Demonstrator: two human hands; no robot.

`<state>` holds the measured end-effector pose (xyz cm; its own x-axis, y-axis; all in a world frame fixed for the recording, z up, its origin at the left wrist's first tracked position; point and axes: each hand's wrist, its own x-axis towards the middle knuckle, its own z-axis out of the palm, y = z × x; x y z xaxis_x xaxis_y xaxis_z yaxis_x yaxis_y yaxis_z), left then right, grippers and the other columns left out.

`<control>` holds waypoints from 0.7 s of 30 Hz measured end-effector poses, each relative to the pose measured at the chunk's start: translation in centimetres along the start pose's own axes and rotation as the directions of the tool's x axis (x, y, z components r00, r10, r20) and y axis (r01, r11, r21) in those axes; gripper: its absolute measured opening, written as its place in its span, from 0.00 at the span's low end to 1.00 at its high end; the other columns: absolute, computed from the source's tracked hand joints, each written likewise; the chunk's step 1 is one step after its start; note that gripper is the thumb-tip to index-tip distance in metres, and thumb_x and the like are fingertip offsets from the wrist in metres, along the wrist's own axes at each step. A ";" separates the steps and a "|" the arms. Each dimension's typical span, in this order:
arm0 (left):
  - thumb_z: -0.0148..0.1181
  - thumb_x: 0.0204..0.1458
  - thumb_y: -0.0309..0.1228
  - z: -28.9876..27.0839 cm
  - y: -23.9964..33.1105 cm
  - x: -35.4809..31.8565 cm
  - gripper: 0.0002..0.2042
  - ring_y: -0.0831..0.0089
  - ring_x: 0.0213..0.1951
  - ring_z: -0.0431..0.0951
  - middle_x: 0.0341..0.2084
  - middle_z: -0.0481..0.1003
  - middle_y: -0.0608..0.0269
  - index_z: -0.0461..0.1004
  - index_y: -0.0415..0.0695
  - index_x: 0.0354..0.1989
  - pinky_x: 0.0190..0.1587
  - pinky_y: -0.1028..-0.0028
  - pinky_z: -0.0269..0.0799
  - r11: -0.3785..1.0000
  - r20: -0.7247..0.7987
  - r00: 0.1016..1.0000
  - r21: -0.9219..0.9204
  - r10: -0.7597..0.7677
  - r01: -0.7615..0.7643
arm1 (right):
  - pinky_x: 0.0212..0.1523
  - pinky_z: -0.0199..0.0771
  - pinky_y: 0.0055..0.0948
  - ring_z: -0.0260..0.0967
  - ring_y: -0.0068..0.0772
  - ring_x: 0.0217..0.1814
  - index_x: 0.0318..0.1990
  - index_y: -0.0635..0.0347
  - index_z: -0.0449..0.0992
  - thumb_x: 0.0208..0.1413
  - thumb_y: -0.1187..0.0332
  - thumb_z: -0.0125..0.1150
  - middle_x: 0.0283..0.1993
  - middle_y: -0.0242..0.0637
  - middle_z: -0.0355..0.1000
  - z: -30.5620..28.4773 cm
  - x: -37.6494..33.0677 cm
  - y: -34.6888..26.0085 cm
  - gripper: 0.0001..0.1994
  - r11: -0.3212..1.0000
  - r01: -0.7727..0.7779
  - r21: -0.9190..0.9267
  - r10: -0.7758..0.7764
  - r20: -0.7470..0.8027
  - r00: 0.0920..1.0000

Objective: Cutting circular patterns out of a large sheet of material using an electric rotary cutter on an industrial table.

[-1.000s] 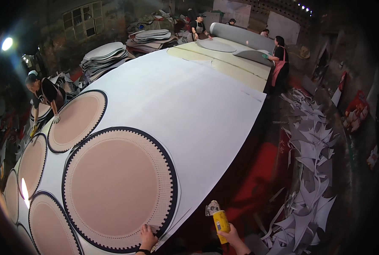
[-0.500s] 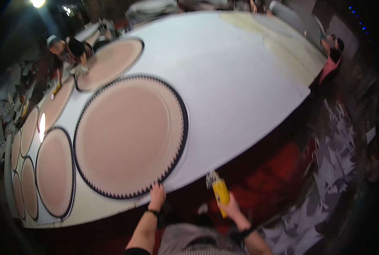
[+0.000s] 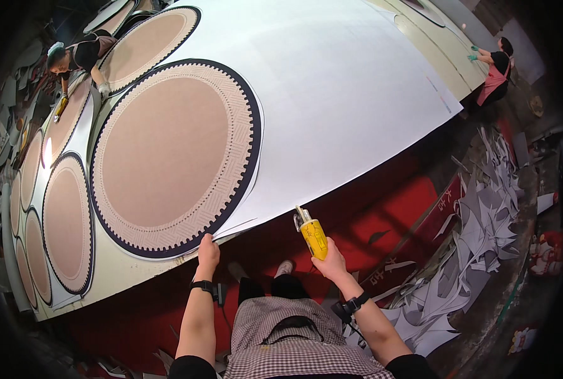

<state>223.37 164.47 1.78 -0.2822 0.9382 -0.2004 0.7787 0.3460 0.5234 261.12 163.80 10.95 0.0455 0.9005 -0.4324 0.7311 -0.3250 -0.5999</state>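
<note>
My left hand [image 3: 208, 254] is at the table's front edge, closed on the rim of a large round mat [image 3: 167, 151] with its thumb on top. The mat has a beige centre, a patterned border and a dark toothed edge. My right hand [image 3: 329, 260] is wrapped round a yellow handheld electric cutter [image 3: 314, 237]. Its metal head points up and left, beside the front edge of the white sheet [image 3: 338, 120]. Between my hands, a narrow slit or loose strip shows in the sheet near the mat's lower right.
Several similar mats [image 3: 68, 221] lie to the left. A co-worker [image 3: 79, 57] leans over the far left with a yellow tool; another person [image 3: 497, 72] in a pink apron and green gloves stands far right. Grey-white offcuts [image 3: 464, 265] pile on the floor by a red panel [image 3: 395, 208].
My view has shifted, so the mats sit further left and higher. The cutter has come up beside the sheet's edge. My left hand stays at the mat's rim.
</note>
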 end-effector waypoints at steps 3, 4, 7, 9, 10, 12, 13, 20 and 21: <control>0.45 0.44 0.23 -0.4 0.6 0.0 0.09 0.46 0.39 0.69 0.32 0.69 0.41 0.64 0.36 0.35 0.42 0.57 0.65 1.000 0.006 1.000 0.015 -0.006 0.006 | 0.49 0.65 0.42 0.64 0.50 0.51 0.53 0.58 0.56 0.38 0.64 0.64 0.47 0.49 0.65 0.0 0.7 0.4 0.32 1.000 0.001 -0.024 -0.002 -0.029 1.000; 0.45 0.44 0.23 -0.6 0.8 0.0 0.09 0.46 0.39 0.69 0.32 0.69 0.41 0.64 0.36 0.35 0.42 0.57 0.65 1.000 0.004 1.000 0.017 -0.004 0.004 | 0.49 0.65 0.42 0.63 0.50 0.52 0.53 0.58 0.56 0.38 0.64 0.64 0.48 0.49 0.65 0.0 1.0 0.6 0.32 0.999 0.014 -0.033 -0.016 -0.052 0.999; 0.43 0.43 0.22 -1.2 1.0 0.1 0.10 0.44 0.39 0.69 0.31 0.69 0.39 0.64 0.36 0.35 0.43 0.58 0.64 1.000 0.001 1.000 0.000 0.027 -0.027 | 0.49 0.65 0.42 0.63 0.50 0.52 0.53 0.58 0.55 0.38 0.64 0.64 0.49 0.49 0.64 -0.5 1.8 -0.4 0.33 0.999 0.032 -0.007 -0.032 -0.050 0.998; 0.46 0.42 0.22 -1.4 0.9 0.4 0.09 0.46 0.38 0.69 0.32 0.69 0.42 0.64 0.37 0.35 0.41 0.56 0.64 0.999 0.004 1.000 0.045 0.021 -0.021 | 0.50 0.64 0.42 0.63 0.50 0.52 0.54 0.59 0.55 0.38 0.64 0.64 0.49 0.49 0.64 -0.2 2.6 -0.3 0.34 0.999 0.054 0.003 -0.054 -0.061 0.997; 0.46 0.42 0.22 -1.3 0.9 0.1 0.10 0.46 0.38 0.69 0.32 0.70 0.42 0.64 0.38 0.35 0.41 0.55 0.64 0.998 -0.023 0.998 0.040 0.058 -0.057 | 0.50 0.64 0.42 0.62 0.50 0.53 0.55 0.59 0.54 0.38 0.64 0.64 0.49 0.49 0.64 0.2 3.2 -0.3 0.34 0.998 0.065 0.010 -0.064 -0.068 0.996; 0.46 0.41 0.21 -1.1 0.8 -0.2 0.10 0.46 0.37 0.69 0.31 0.69 0.43 0.64 0.37 0.35 0.40 0.56 0.65 0.994 -0.042 0.995 0.050 0.095 -0.093 | 0.50 0.64 0.43 0.62 0.52 0.53 0.56 0.60 0.52 0.39 0.63 0.64 0.50 0.51 0.62 0.4 3.8 -0.8 0.36 0.998 0.059 -0.009 -0.060 -0.052 0.997; 0.46 0.41 0.21 -1.2 1.2 0.0 0.10 0.46 0.37 0.69 0.31 0.69 0.43 0.64 0.37 0.35 0.40 0.56 0.65 0.996 -0.034 0.996 0.040 0.079 -0.077 | 0.50 0.64 0.44 0.61 0.53 0.53 0.58 0.62 0.49 0.40 0.62 0.63 0.51 0.53 0.61 0.4 4.3 -0.8 0.38 0.999 0.028 -0.031 -0.029 -0.030 0.999; 0.48 0.40 0.22 -2.4 1.1 0.4 0.11 0.49 0.38 0.69 0.31 0.69 0.46 0.65 0.38 0.36 0.42 0.58 0.65 0.989 0.000 0.991 0.063 0.134 -0.134 | 0.51 0.64 0.41 0.62 0.51 0.53 0.56 0.62 0.52 0.38 0.65 0.65 0.51 0.51 0.63 0.9 7.7 -3.4 0.37 0.999 0.004 0.043 0.000 -0.081 0.997; 0.48 0.40 0.22 -2.5 0.9 0.8 0.11 0.49 0.38 0.69 0.31 0.69 0.46 0.65 0.38 0.36 0.42 0.58 0.65 0.988 0.008 0.990 0.060 0.140 -0.140 | 0.51 0.64 0.41 0.62 0.51 0.53 0.56 0.62 0.52 0.38 0.65 0.65 0.51 0.51 0.63 1.0 8.5 -3.6 0.37 0.999 -0.005 0.042 0.009 -0.086 0.996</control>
<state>222.48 165.53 4.19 -0.1659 0.9773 -0.1315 0.8425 0.2098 0.4961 258.15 172.33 8.77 0.1105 0.9193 -0.3779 0.7016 -0.3414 -0.6254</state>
